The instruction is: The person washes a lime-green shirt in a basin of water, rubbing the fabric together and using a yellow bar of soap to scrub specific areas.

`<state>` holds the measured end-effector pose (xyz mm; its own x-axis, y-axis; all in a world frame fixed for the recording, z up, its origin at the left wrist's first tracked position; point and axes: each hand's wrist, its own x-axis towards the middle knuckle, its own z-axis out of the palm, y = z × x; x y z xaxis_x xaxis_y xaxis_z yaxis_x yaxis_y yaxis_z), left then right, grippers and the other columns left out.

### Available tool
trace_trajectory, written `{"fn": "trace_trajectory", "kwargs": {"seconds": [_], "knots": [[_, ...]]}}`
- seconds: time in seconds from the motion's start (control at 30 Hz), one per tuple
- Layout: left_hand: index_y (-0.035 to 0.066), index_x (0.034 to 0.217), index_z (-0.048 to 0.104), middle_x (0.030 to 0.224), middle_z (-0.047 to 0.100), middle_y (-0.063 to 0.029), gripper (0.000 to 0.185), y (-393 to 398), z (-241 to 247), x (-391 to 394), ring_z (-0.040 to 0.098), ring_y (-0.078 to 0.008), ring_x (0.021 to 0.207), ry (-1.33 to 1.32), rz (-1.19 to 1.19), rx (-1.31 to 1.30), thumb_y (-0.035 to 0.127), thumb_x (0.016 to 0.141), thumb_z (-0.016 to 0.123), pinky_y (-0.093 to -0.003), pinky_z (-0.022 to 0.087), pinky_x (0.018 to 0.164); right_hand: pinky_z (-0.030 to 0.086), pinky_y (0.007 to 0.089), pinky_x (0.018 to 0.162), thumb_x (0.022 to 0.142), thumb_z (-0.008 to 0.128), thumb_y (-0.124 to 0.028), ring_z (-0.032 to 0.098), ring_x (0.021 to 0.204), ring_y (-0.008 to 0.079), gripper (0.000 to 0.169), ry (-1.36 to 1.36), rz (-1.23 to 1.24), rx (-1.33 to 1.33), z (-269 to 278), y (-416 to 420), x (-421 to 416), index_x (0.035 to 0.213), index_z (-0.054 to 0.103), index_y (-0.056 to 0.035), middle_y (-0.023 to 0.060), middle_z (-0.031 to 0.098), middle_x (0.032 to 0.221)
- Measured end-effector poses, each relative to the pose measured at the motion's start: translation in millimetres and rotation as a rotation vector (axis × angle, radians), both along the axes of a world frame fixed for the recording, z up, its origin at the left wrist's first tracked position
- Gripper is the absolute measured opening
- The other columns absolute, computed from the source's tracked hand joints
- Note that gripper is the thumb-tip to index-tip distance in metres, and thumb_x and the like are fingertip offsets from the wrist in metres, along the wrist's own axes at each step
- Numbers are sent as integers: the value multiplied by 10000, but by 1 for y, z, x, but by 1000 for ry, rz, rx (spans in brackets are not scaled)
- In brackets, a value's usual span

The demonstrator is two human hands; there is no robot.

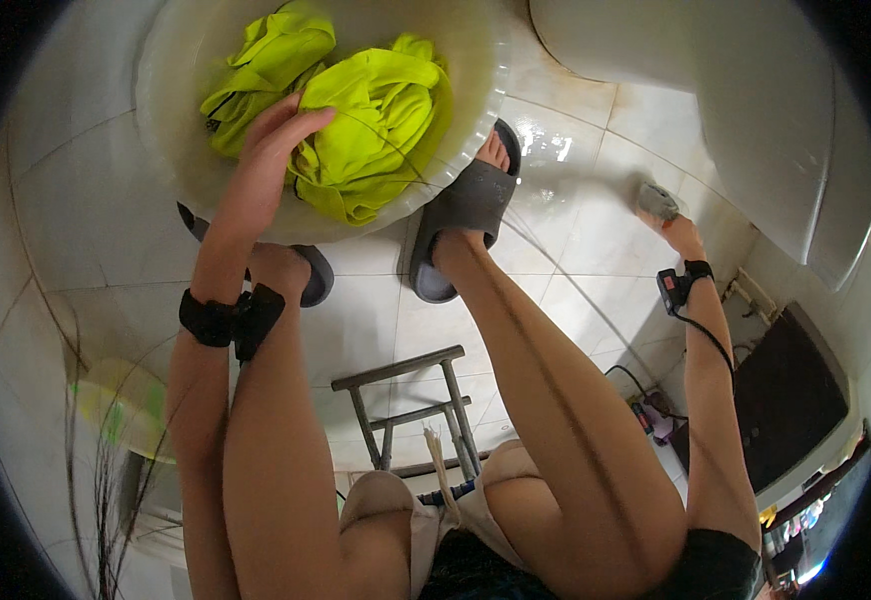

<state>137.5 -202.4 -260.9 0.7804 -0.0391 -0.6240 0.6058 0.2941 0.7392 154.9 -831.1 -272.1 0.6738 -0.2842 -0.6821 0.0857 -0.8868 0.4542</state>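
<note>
Bright yellow-green cloth (368,112) lies bunched inside a pale, wavy-rimmed plastic basin (484,124). My left hand (278,131) reaches into the basin and grips a fold of the cloth, with the thumb on top and some fingers partly hidden. Another bunch of the same cloth is beside it, further left. My right hand (679,229) is out to the right, above the tiled floor, closed around a small greyish, partly see-through object (658,201). What that object is cannot be told.
A grey metal-framed stool (398,367) stands between my legs. A white toilet (765,112) is at the upper right, and a dark-panelled white appliance (788,397) at the right. The tiled floor (548,142) looks wet near my grey slipper (473,199). A pale green basin (124,409) is at the left.
</note>
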Motion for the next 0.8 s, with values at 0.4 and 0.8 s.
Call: {"fn": "trace_trajectory", "kwargs": {"seconds": [0.4, 0.8], "knots": [[13, 1003, 606, 944, 592, -39, 268, 6, -13, -1, 535, -136, 913, -30, 184, -170, 181, 794, 599, -242, 388, 826, 458, 456, 698, 853, 461, -523, 587, 831, 368, 507, 13, -14, -94, 74, -14, -5, 947, 517, -28, 189, 614, 865], [24, 1163, 481, 1116, 537, -59, 384, 0, 5, 4, 496, -166, 1045, -53, 225, -285, 266, 872, 544, -301, 362, 920, 400, 261, 537, 893, 546, -259, 478, 604, 122, 287, -280, -200, 1098, 83, 283, -14, 1037, 500, -15, 66, 532, 699]]}}
